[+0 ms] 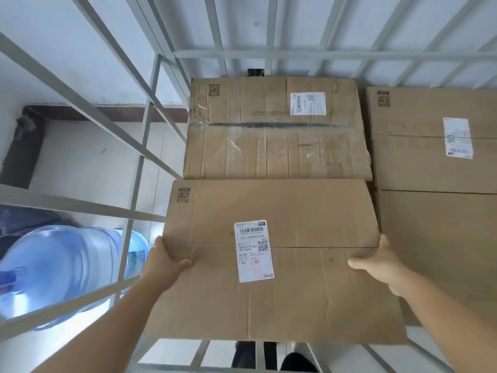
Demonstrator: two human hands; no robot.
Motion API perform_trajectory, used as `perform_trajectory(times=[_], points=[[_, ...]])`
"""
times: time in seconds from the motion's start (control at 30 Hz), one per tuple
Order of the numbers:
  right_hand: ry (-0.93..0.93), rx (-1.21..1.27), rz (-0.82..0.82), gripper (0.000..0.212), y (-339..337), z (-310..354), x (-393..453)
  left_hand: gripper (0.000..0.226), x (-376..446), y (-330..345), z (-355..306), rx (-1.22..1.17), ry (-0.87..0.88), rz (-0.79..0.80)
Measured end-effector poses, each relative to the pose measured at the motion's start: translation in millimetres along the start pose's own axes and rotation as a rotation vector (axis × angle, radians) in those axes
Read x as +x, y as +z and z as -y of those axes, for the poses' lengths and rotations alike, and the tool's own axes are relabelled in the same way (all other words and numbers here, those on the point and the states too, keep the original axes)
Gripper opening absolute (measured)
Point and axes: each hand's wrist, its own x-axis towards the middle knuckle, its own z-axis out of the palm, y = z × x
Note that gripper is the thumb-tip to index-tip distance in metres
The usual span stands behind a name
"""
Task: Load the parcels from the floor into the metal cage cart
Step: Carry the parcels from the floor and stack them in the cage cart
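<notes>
A large brown cardboard parcel (295, 286) with a white shipping label sits in front of me, inside the grey metal cage cart (139, 181). My left hand (166, 261) grips its left edge, thumb on top. My right hand (376, 262) grips its right edge the same way. Beyond it lies a taped, creased parcel (269, 141) against the cart's back bars. A third parcel (435, 168) lies to the right, partly out of frame.
Outside the cart's left bars lies a blue water jug (53, 273) on the pale floor. White wall stands behind the cart. Dark shoes (293, 362) show below the near parcel, through the cart's front bars.
</notes>
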Motion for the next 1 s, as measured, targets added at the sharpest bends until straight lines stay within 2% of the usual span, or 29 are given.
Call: perform_trajectory(times=[0.13, 0.37, 0.5, 0.83, 1.0], points=[[0.026, 0.004, -0.013, 0.119, 26, -15, 26, 0.072, 27, 23, 12, 0.058, -0.005, -0.007], [0.019, -0.017, -0.038, 0.098, 48, -22, 68, 0.075, 59, 58, 25, 0.088, -0.008, -0.024], [0.017, -0.023, -0.082, 0.105, 57, -23, 84, 0.08, 69, 72, 25, 0.092, -0.023, -0.045], [0.005, -0.164, -0.15, 0.102, 71, -25, 102, 0.08, 80, 86, 22, 0.188, -0.032, -0.054], [0.01, -0.254, -0.146, 0.105, 72, -17, 90, 0.094, 68, 88, 12, 0.296, -0.039, -0.012]])
